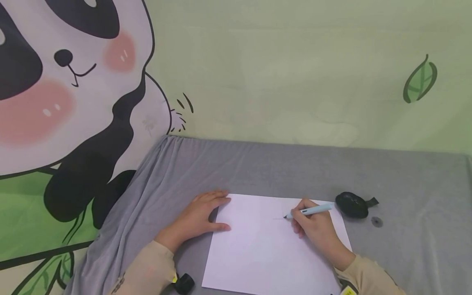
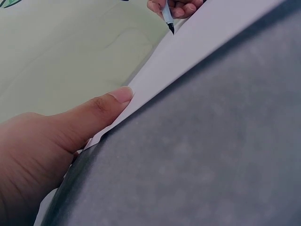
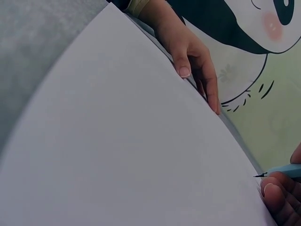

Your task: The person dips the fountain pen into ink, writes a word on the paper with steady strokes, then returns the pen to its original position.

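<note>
A sheet of white paper lies on the grey cloth. My right hand pinches a light blue pen near its dark pointed tip, which is at the paper's upper part. A short, thin line runs left from that tip. At the sheet's left edge, my left hand rests with fingers spread and thumb on the paper. The left wrist view shows the left thumb along the paper's edge. In the right wrist view, the pen and curled right fingers appear at the lower right.
A black rounded object with a short tab sits just beyond the paper's upper right corner. Close to it is a small dark grey disc. Grey cloth covers the surface up to a pale green wall with a painted panda.
</note>
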`<state>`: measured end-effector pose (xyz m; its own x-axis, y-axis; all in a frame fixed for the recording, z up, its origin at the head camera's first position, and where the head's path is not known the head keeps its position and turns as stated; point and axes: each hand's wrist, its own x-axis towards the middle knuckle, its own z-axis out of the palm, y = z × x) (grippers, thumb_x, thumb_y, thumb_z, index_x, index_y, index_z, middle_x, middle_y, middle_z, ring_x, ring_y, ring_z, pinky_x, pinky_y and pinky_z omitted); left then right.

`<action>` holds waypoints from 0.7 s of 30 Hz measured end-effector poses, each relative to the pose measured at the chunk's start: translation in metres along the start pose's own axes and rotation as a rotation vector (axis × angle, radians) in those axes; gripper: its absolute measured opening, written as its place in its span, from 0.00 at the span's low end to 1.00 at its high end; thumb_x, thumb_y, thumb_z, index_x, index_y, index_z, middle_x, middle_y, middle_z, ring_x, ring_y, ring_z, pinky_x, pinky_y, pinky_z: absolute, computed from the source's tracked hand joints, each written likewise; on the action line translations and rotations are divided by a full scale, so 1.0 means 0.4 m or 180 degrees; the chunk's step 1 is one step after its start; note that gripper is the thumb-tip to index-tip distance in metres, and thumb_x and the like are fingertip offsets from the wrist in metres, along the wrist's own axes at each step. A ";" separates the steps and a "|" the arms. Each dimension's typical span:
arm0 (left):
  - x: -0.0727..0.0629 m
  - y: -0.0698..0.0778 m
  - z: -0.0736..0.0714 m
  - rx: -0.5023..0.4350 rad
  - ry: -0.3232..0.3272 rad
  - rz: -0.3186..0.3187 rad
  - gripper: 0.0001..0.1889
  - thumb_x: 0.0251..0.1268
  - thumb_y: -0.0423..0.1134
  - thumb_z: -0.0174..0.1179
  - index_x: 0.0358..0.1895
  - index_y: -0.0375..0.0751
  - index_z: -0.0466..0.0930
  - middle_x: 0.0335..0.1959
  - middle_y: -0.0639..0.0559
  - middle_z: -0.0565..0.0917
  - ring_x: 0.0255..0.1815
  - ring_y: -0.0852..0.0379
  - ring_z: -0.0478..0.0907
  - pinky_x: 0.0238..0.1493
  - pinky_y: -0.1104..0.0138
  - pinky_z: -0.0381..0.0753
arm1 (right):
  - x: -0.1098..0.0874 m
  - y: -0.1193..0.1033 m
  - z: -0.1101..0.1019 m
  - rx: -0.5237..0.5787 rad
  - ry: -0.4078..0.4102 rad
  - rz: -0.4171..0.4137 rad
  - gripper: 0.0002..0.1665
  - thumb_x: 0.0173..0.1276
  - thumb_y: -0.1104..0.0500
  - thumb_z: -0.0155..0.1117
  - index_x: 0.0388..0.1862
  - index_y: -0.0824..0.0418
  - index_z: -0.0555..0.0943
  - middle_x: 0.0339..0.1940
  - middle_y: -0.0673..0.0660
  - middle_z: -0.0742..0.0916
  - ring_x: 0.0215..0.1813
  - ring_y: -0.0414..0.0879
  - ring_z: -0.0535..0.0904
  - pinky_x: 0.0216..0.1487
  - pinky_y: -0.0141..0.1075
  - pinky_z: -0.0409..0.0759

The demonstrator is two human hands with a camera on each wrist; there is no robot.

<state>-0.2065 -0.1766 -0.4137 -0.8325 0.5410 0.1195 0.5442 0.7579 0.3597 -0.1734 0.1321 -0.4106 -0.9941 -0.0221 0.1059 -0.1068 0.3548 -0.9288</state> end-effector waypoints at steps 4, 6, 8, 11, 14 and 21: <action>-0.001 0.000 -0.002 0.0007 0.0011 0.0017 0.39 0.50 0.58 0.69 0.65 0.41 0.72 0.69 0.46 0.71 0.72 0.45 0.65 0.71 0.47 0.62 | -0.003 -0.002 0.001 -0.0038 0.0003 0.0078 0.07 0.65 0.66 0.59 0.28 0.69 0.75 0.17 0.58 0.83 0.15 0.39 0.75 0.17 0.30 0.77; -0.001 0.000 -0.003 -0.0001 0.0011 0.0012 0.39 0.50 0.58 0.69 0.65 0.42 0.72 0.69 0.46 0.71 0.72 0.45 0.65 0.71 0.47 0.61 | -0.003 -0.003 0.001 -0.0043 -0.0003 0.0094 0.07 0.65 0.66 0.59 0.28 0.69 0.75 0.18 0.57 0.83 0.15 0.39 0.74 0.17 0.30 0.77; 0.001 0.002 -0.004 -0.0011 0.0005 0.0004 0.39 0.50 0.58 0.69 0.65 0.42 0.72 0.70 0.46 0.71 0.72 0.45 0.64 0.72 0.48 0.61 | -0.005 -0.001 0.000 -0.0036 -0.0003 0.0100 0.07 0.65 0.66 0.59 0.28 0.69 0.75 0.18 0.57 0.82 0.15 0.38 0.74 0.17 0.30 0.76; 0.002 0.004 -0.004 -0.0007 -0.0007 -0.0011 0.39 0.50 0.58 0.70 0.65 0.42 0.72 0.70 0.46 0.70 0.72 0.45 0.64 0.72 0.48 0.61 | -0.005 0.001 -0.001 -0.0042 -0.0012 0.0096 0.07 0.65 0.65 0.60 0.29 0.68 0.75 0.17 0.56 0.82 0.15 0.38 0.74 0.16 0.29 0.76; 0.002 0.005 -0.004 -0.0014 -0.0021 -0.0033 0.39 0.50 0.57 0.70 0.65 0.42 0.72 0.70 0.46 0.70 0.73 0.45 0.64 0.72 0.48 0.61 | -0.006 0.004 -0.001 -0.0052 -0.0031 0.0085 0.08 0.65 0.65 0.60 0.28 0.68 0.75 0.16 0.55 0.81 0.15 0.38 0.73 0.16 0.29 0.76; 0.001 0.007 -0.006 -0.0010 -0.0027 -0.0057 0.39 0.50 0.57 0.70 0.65 0.42 0.72 0.70 0.46 0.70 0.73 0.45 0.64 0.72 0.48 0.61 | -0.008 0.003 -0.002 -0.0083 -0.0082 0.0058 0.08 0.65 0.65 0.61 0.26 0.68 0.75 0.14 0.54 0.80 0.13 0.38 0.73 0.15 0.29 0.75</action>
<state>-0.2056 -0.1750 -0.4105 -0.8412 0.5303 0.1052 0.5288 0.7665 0.3646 -0.1705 0.1334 -0.4119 -0.9961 -0.0395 0.0794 -0.0885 0.3795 -0.9209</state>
